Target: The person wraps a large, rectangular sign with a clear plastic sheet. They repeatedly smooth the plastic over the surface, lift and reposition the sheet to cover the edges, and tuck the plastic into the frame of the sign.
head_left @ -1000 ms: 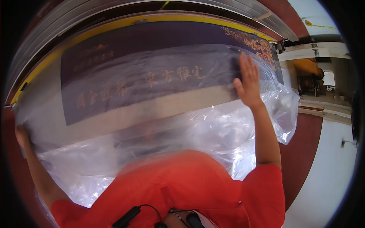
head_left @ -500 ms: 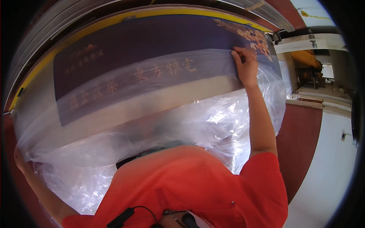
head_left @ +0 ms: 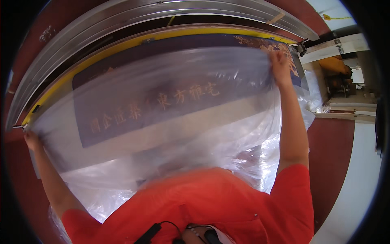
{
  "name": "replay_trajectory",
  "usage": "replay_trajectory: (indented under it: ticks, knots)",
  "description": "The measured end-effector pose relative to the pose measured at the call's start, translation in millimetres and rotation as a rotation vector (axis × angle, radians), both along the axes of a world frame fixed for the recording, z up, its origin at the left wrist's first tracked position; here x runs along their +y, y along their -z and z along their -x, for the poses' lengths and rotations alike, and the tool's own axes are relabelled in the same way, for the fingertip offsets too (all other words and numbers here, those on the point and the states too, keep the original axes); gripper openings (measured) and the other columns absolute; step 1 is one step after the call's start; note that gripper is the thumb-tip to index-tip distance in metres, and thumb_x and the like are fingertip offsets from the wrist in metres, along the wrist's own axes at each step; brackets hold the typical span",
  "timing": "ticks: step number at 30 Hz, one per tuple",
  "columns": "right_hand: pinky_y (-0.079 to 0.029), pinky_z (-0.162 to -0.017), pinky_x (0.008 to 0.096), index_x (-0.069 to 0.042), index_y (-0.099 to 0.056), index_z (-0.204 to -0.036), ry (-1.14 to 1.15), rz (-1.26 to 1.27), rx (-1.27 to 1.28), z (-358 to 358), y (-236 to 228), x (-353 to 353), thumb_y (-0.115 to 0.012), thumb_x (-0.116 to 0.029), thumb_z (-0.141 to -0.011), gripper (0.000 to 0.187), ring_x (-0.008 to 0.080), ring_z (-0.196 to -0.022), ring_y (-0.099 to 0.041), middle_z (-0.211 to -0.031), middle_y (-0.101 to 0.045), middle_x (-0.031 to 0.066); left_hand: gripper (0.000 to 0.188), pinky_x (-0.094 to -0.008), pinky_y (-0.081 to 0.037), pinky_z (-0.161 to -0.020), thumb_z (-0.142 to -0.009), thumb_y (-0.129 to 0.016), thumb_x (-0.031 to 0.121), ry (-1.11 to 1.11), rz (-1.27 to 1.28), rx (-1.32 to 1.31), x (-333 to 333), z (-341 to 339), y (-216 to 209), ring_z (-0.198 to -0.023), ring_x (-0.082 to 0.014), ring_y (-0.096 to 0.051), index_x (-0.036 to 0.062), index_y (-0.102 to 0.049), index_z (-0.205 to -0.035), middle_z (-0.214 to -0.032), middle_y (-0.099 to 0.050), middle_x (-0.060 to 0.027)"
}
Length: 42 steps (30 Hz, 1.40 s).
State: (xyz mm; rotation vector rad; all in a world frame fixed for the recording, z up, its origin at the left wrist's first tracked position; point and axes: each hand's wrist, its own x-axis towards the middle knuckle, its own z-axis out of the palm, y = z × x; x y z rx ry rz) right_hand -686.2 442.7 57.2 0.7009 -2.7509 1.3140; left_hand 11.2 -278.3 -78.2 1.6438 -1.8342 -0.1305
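Observation:
A thin see-through plastic sheet stretches between my two hands. Its upper edge lies across a dark blue printed panel, and gold lettering and a pale surface show hazily through it. My right hand pinches the sheet's top corner over the gold branch print at the panel's right end. At the far left, my left hand is closed on the other end of the sheet, by the corner of the board. The lower part of the sheet hangs crumpled and shiny in front of my body.
A yellow strip edges the far side of the board, with a ribbed metal rail beyond it. Small dark clips sit along that edge. To the right are a pale ledge, more crumpled plastic and a dark red floor.
Both hands have moved up and away from me, the left one most, and the right also went rightward. The sheet's edge now covers more of the blue panel.

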Motion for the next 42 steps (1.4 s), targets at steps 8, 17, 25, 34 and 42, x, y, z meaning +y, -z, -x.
replay_trajectory:
  ticks: [8, 17, 25, 34, 42]
  knots:
    - [-0.036, -0.051, 0.0226, -0.002, -0.055, -0.071, 0.283, -0.022, 0.076, 91.9, 19.3, -52.0, -0.058, -0.033, -0.073, 0.032, 0.0089, -0.054, -0.042, -0.063, -0.051, 0.0023, 0.043, -0.0282, -0.039, -0.078, -0.083, -0.039, 0.035, -0.055, -0.153, -0.476, -23.8, 90.6, -26.0, -0.096, -0.0245, -0.050, 0.0028, -0.043, -0.111, -0.105, -0.052, -0.0118]
    - [-0.038, -0.076, 0.0342, 0.000, -0.057, -0.087, 0.453, 0.084, 0.165, 92.4, 46.9, -49.7, -0.043, -0.043, -0.074, 0.047, 0.0305, -0.087, -0.053, -0.086, -0.057, 0.0190, 0.041, -0.0276, -0.041, -0.069, -0.084, -0.035, 0.032, -0.001, -0.342, 0.397, -22.7, 84.5, -21.8, -0.083, -0.0177, -0.052, -0.0031, -0.050, -0.099, -0.093, -0.055, -0.0096]
    - [-0.035, -0.080, 0.0336, 0.004, -0.054, -0.095, 0.431, 0.014, 0.085, 75.9, 32.6, -51.6, -0.036, -0.039, -0.076, 0.050, 0.0310, -0.093, -0.049, -0.096, -0.054, 0.0205, 0.035, -0.0267, -0.041, -0.060, -0.082, -0.035, 0.030, -0.062, -0.421, 0.410, -47.0, 68.8, -14.7, -0.071, -0.0154, -0.052, 0.0016, -0.055, -0.089, -0.080, -0.055, -0.0066]
    - [-0.037, -0.065, 0.0214, 0.000, -0.057, -0.093, 0.012, -0.114, -0.058, 30.2, -6.6, -65.7, -0.054, -0.043, -0.071, 0.048, 0.0110, -0.069, -0.047, -0.076, -0.055, 0.0022, 0.025, -0.0228, -0.038, -0.053, -0.080, -0.045, 0.027, 0.083, -0.580, 0.773, -32.7, 63.4, -49.1, -0.064, -0.0095, -0.048, 0.0069, -0.055, -0.090, -0.076, -0.053, 0.0001]
    - [-0.036, -0.058, 0.0162, -0.005, -0.058, -0.085, -0.287, 0.314, -0.434, -62.1, -13.0, -104.4, -0.058, -0.026, -0.075, 0.023, 0.0032, -0.065, -0.047, -0.076, -0.056, -0.0011, 0.027, -0.0291, -0.041, -0.068, -0.079, -0.044, 0.016, 0.146, -0.387, 0.234, -18.7, -71.1, -111.7, -0.080, -0.0177, -0.051, 0.0012, -0.050, -0.100, -0.091, -0.053, -0.0080]
